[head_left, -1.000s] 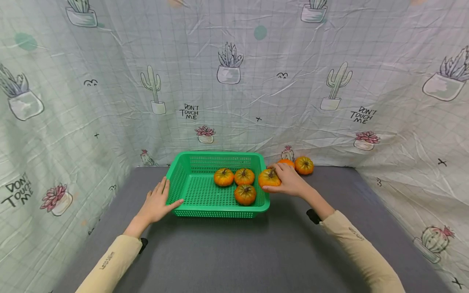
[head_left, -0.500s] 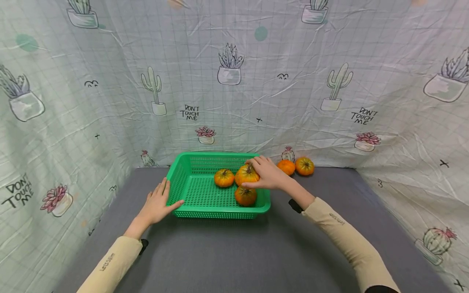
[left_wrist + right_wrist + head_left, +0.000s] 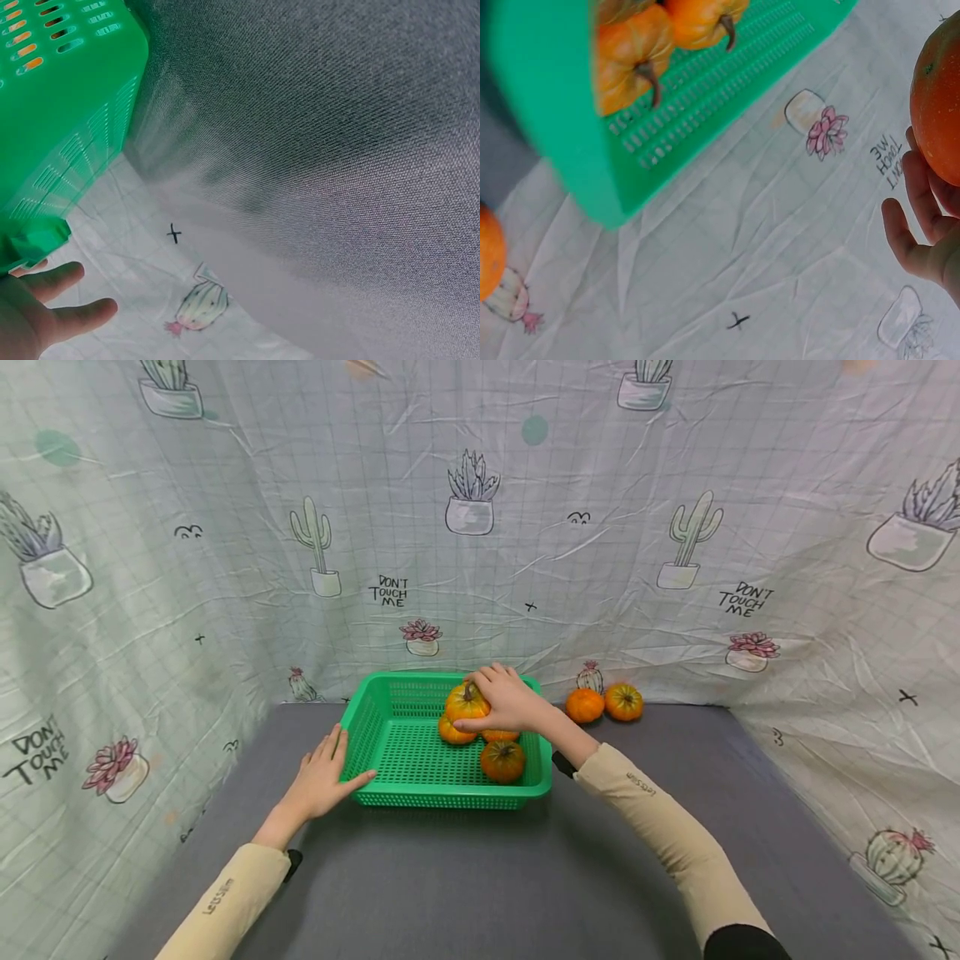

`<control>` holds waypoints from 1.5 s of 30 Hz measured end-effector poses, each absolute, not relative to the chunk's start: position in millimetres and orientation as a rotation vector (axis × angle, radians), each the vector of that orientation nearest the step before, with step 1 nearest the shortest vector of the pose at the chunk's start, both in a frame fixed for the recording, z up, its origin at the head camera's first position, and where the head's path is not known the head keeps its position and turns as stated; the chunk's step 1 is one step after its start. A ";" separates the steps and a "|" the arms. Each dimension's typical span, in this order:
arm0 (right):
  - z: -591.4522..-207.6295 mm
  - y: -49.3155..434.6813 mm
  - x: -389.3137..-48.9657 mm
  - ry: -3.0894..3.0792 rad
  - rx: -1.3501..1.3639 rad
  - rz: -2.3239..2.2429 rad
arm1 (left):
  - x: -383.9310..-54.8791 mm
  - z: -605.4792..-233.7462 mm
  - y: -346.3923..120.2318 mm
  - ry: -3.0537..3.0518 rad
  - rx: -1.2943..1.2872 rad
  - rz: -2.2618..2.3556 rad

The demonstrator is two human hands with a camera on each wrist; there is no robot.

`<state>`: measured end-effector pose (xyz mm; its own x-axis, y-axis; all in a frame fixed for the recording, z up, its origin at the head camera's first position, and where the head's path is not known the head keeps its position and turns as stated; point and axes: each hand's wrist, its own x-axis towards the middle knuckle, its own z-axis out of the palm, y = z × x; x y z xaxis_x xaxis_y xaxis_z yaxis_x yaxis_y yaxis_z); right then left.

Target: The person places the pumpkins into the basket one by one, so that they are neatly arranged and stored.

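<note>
My right hand grips a small orange pumpkin, held above the right half of a green plastic basket. In the right wrist view the fingers curl under the smooth base of that pumpkin. Beneath it in the basket lie three more pumpkins: one at the front, another on the left, and a third, partly hidden by the hand. My left hand rests at the basket's left side with fingers extended. In the left wrist view its fingers spread beside the rim.
Two pumpkins stand on the grey table right of the basket, a deep orange one and a striped one. Behind them hangs a pale cloth printed with potted plants, which also encloses both sides.
My right hand has carried its pumpkin leftward from the basket's right rim, over the pumpkins inside. The deep orange pumpkin outside has come into fuller view. My left hand has stayed in place.
</note>
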<state>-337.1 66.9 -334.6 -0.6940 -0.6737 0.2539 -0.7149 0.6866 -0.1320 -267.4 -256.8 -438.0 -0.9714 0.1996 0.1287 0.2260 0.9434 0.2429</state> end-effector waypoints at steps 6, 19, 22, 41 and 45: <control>-339.0 44.6 -345.7 -2.741 1.116 0.329 | -266.8 -438.9 -256.9 -3.000 -0.326 -0.398; -366.1 21.9 -364.2 -2.757 1.085 0.371 | -266.6 -439.9 -257.3 -2.996 -0.320 -0.409; -372.4 20.3 -368.2 -2.774 1.081 0.332 | -266.5 -439.8 -257.1 -2.997 -0.319 -0.408; -394.1 17.2 -374.5 -2.866 1.160 0.261 | -266.7 -438.7 -257.8 -2.999 -0.328 -0.411; -397.5 18.3 -375.8 -2.905 1.177 0.243 | -266.8 -439.0 -257.6 -2.995 -0.332 -0.418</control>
